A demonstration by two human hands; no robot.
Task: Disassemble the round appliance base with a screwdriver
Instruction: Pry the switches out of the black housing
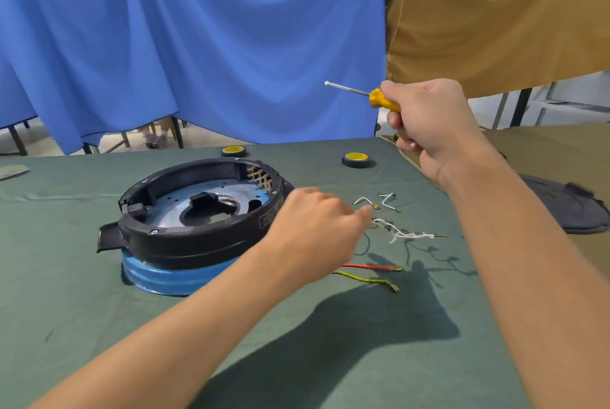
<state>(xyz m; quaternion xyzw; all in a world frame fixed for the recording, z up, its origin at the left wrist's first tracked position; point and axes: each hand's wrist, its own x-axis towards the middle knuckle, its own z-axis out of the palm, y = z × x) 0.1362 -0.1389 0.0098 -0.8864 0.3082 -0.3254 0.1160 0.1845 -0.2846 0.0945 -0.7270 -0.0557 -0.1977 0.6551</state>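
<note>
Well above the worktop (82,293), the right hand (435,124) grips the yellow screwdriver (384,100), shaft pointing left. The left hand (313,227), just right of the round appliance base (198,237), reaches curled fingers (363,213) to a white wire (364,199); whether they pinch it is unclear.

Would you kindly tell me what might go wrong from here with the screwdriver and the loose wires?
The screwdriver is raised in the right hand, bare tip pointing toward the left, so a hasty move down might jab the left hand. The loose wires lie scattered on the cloth by the left hand; a brush of that forearm may sweep them away.
</note>
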